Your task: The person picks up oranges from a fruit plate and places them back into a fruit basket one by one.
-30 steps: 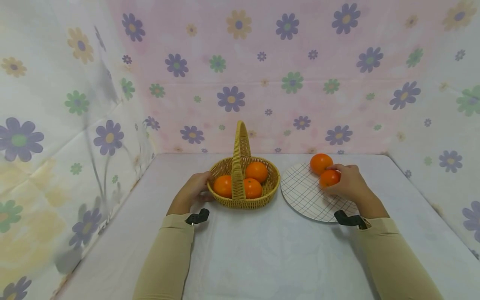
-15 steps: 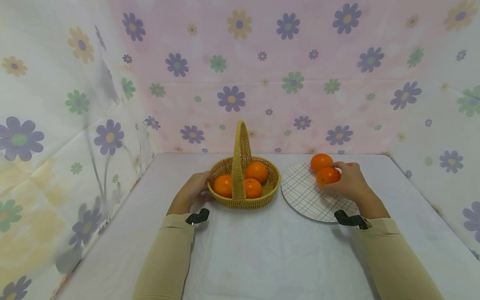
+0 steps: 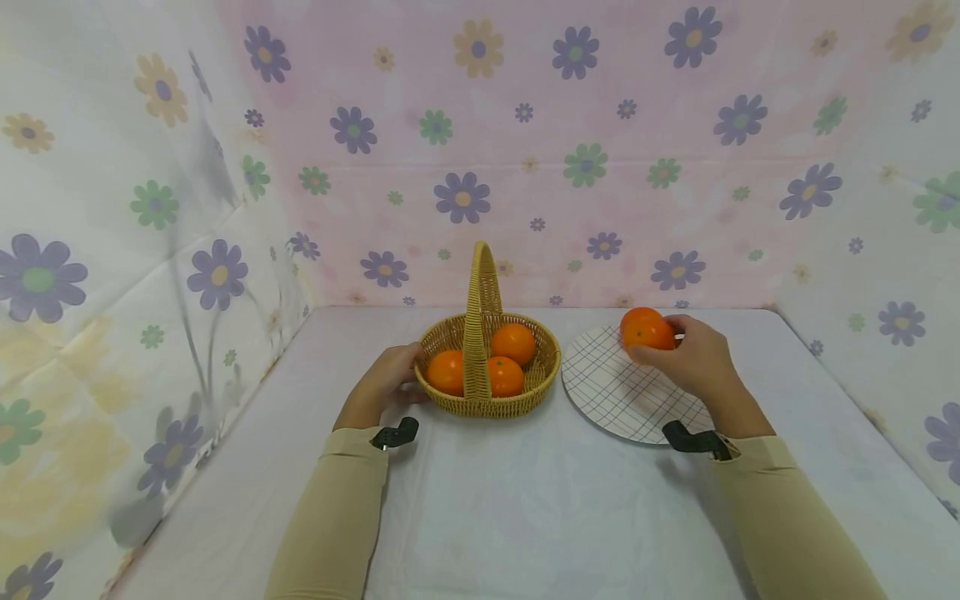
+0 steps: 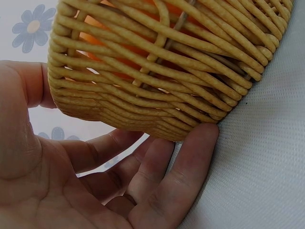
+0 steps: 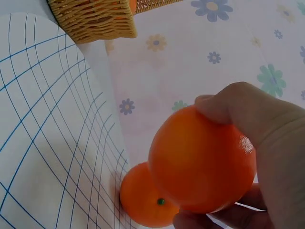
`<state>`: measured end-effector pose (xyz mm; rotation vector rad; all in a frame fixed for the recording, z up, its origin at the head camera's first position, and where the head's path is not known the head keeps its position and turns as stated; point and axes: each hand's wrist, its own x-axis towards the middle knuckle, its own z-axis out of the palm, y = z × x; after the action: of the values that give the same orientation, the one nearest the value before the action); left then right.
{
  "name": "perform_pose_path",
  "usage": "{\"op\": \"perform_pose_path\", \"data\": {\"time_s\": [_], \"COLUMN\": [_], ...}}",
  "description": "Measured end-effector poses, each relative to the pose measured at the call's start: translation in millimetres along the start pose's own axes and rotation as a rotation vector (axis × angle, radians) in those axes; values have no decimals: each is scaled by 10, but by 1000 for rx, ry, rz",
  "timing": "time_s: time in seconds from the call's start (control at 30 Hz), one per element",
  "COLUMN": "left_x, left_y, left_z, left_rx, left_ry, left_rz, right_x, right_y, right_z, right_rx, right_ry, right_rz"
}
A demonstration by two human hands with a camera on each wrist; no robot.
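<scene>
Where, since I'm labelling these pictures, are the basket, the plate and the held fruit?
Basket (image 3: 517, 406): head view, on its near outer wall.
Plate (image 3: 618, 396): head view, on its bare grid-patterned surface.
Held fruit (image 5: 202, 160): right wrist view, on the middle of its visible skin.

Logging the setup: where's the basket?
In the head view, the basket stands left of the checked plate, with the left hand holding its left side.

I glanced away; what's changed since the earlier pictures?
The right hand has carried its held orange up and slightly left in the head view, where it hides more of the other orange. Unchanged: the left hand at the basket, its three oranges and the plate.
</scene>
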<state>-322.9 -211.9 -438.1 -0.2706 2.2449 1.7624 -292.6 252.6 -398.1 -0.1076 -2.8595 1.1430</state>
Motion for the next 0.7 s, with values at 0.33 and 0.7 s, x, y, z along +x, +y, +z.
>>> {"op": "perform_pose_path", "data": {"time_s": [0.33, 0.7], "left_x": [-1, -14], "left_y": [-2, 10], "left_z": [2, 1], "left_rx": [13, 20], "left_ry": [2, 5], "left_rz": [0, -8], "right_x": [-84, -138], "right_y": [-147, -248], "right_z": [37, 105], "right_rx": [29, 35], "right_ry": [57, 79], "right_rz": [-80, -165]}}
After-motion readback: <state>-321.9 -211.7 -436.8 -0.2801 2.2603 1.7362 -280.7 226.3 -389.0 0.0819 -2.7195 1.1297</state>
